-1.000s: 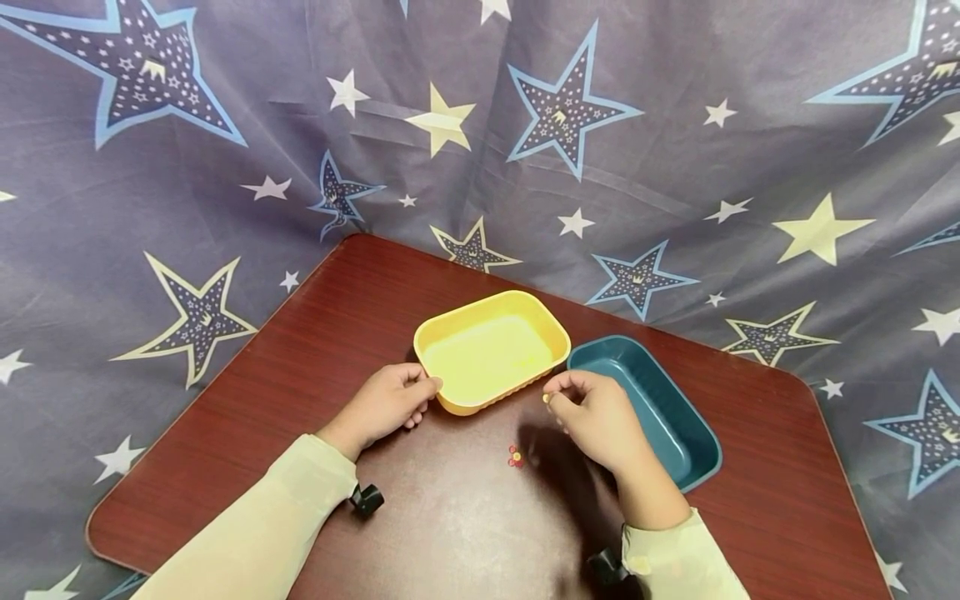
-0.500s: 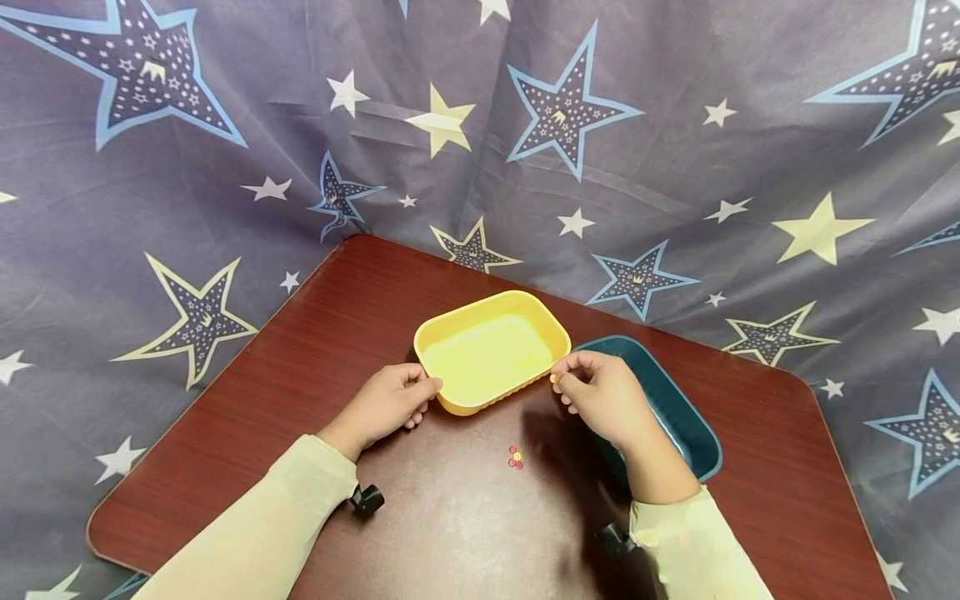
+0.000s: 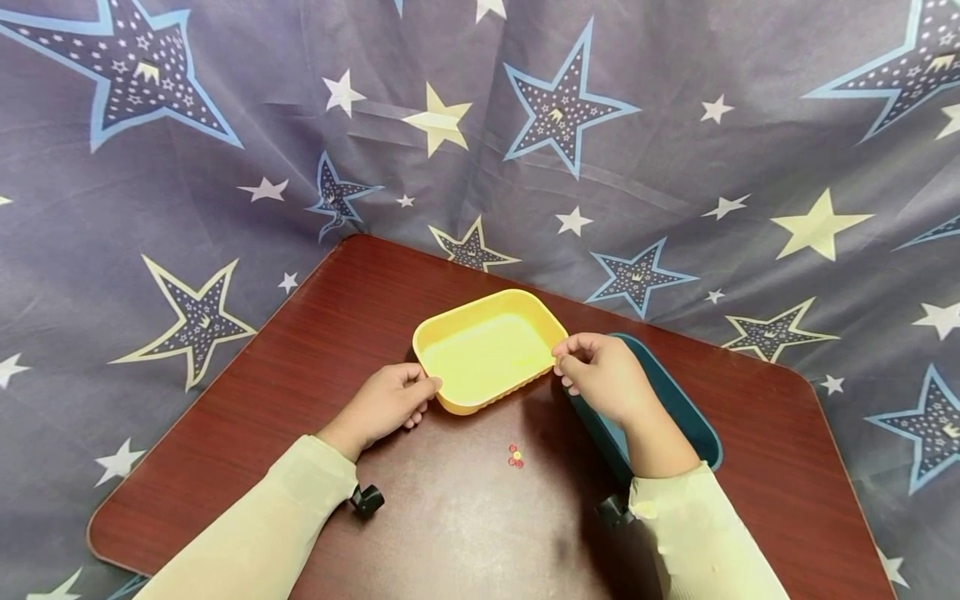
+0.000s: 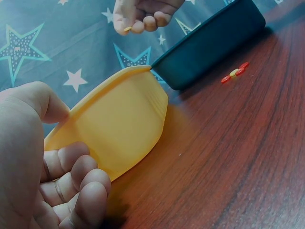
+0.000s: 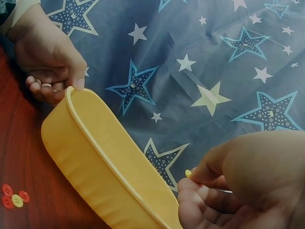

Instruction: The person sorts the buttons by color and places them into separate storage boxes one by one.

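My left hand [image 3: 386, 402] grips the near-left rim of a yellow plastic tub [image 3: 487, 358], thumb over the edge and fingers curled against the outer wall. Between thumb and index finger, my right hand [image 3: 607, 377] pinches a small yellow button [image 5: 188, 173]. That hand is at the tub's right corner, fingertips right at the rim in the head view and above it in the left wrist view. On the table in front of the tub lie three red buttons [image 5: 24, 196] and a yellow one [image 5: 17, 201], grouped close together.
A dark teal tub [image 3: 686, 421] stands right of the yellow one, partly hidden under my right hand and forearm. Both tubs rest on a reddish-brown wooden table [image 3: 315, 333]. A star-patterned cloth [image 3: 480, 167] hangs behind the table's far edges.
My right hand has moved up and slightly right to the yellow tub's rim, carrying the pinched button. The left hand and the loose buttons have stayed in place.
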A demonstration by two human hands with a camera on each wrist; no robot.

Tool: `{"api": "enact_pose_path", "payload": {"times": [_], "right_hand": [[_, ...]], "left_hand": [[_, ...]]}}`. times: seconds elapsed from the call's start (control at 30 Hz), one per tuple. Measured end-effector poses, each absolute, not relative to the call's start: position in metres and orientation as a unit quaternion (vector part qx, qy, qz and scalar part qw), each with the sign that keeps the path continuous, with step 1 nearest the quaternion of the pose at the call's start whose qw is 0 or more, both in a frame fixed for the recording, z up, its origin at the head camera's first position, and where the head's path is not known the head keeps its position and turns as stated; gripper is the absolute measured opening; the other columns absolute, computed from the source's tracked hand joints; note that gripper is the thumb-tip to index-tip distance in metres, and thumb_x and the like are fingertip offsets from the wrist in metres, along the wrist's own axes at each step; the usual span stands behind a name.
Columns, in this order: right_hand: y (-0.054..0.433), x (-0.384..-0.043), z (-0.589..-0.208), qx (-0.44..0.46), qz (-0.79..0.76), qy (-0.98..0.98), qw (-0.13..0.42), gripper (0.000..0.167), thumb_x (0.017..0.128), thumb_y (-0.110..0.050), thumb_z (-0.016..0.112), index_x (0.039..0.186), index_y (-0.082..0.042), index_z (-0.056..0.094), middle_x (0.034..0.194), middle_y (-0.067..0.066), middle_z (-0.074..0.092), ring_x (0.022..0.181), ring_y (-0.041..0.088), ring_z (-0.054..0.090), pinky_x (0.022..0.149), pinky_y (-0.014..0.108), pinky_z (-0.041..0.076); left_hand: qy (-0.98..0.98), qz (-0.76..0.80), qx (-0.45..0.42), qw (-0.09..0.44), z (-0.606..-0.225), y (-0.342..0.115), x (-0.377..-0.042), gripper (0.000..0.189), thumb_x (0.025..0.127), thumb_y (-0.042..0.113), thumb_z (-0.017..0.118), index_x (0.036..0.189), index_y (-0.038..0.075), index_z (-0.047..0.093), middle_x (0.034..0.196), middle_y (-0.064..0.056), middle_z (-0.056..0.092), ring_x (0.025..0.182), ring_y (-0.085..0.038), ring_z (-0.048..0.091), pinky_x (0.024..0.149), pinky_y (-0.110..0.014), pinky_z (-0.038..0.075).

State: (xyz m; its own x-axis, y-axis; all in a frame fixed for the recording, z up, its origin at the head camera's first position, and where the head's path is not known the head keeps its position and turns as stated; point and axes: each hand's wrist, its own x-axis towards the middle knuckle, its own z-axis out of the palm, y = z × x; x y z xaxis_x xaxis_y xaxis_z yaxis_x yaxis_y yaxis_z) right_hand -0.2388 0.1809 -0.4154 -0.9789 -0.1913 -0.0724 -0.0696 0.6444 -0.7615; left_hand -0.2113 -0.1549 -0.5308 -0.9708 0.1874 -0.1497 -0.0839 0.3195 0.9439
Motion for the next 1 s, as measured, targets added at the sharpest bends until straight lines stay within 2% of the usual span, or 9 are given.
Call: {"api": "enact_pose_path", "payload": {"times": [0.23,0.43,0.63,0.7,0.9,1.0], "right_hand": [[0.178,-0.250,-0.415,-0.067,-0.432,0.896,0.081,0.023,0.110,-0.013,0.064,0.121,0.002,0.077,0.099,0.016,0.079,0.086,0.035,0.077,0.073,0.028,0.067],[0.173,-0.262,-0.415,-0.059,-0.436,0.894,0.087,0.023,0.111,-0.015,0.063,0.122,0.001,0.077,0.101,0.020,0.077,0.081,0.026,0.074,0.074,0.029,0.066],[0.173,-0.270,-0.414,-0.043,-0.413,0.905,0.091,0.024,0.111,-0.019,0.063,0.123,-0.004,0.078,0.107,0.021,0.079,0.082,0.025,0.074,0.077,0.033,0.063],[0.174,-0.274,-0.414,-0.042,-0.406,0.908,0.093,0.024,0.111,-0.020,0.064,0.123,-0.005,0.078,0.108,0.020,0.080,0.084,0.026,0.075,0.077,0.033,0.064],[0.171,-0.286,-0.414,-0.035,-0.422,0.900,0.108,0.026,0.112,-0.019,0.066,0.124,0.001,0.077,0.110,0.023,0.079,0.096,0.039,0.077,0.075,0.028,0.066],[0.169,-0.291,-0.414,-0.029,-0.422,0.899,0.117,0.027,0.112,-0.020,0.066,0.125,0.002,0.077,0.111,0.023,0.078,0.096,0.036,0.077,0.074,0.027,0.066]], "left_hand": [[0.804,0.583,0.034,0.114,-0.531,-0.156,-0.212,0.043,0.108,0.042,0.073,0.084,0.007,0.064,0.072,-0.005,0.064,0.059,-0.016,0.061,0.056,-0.028,0.055],[0.804,0.583,0.033,0.113,-0.532,-0.156,-0.212,0.043,0.108,0.042,0.073,0.084,0.008,0.065,0.072,-0.005,0.064,0.059,-0.017,0.062,0.057,-0.028,0.056],[0.797,0.592,0.033,0.116,-0.532,-0.155,-0.211,0.041,0.109,0.040,0.073,0.085,0.007,0.065,0.072,-0.005,0.064,0.058,-0.017,0.061,0.056,-0.028,0.056],[0.795,0.594,0.033,0.117,-0.532,-0.155,-0.212,0.040,0.109,0.039,0.073,0.086,0.007,0.065,0.072,-0.005,0.064,0.058,-0.017,0.060,0.056,-0.028,0.056],[0.796,0.593,0.032,0.116,-0.533,-0.155,-0.213,0.040,0.109,0.039,0.073,0.085,0.007,0.065,0.072,-0.005,0.064,0.058,-0.017,0.060,0.056,-0.028,0.056],[0.800,0.588,0.032,0.115,-0.533,-0.156,-0.212,0.042,0.109,0.041,0.073,0.085,0.007,0.065,0.072,-0.005,0.064,0.058,-0.017,0.061,0.056,-0.029,0.056]]}}
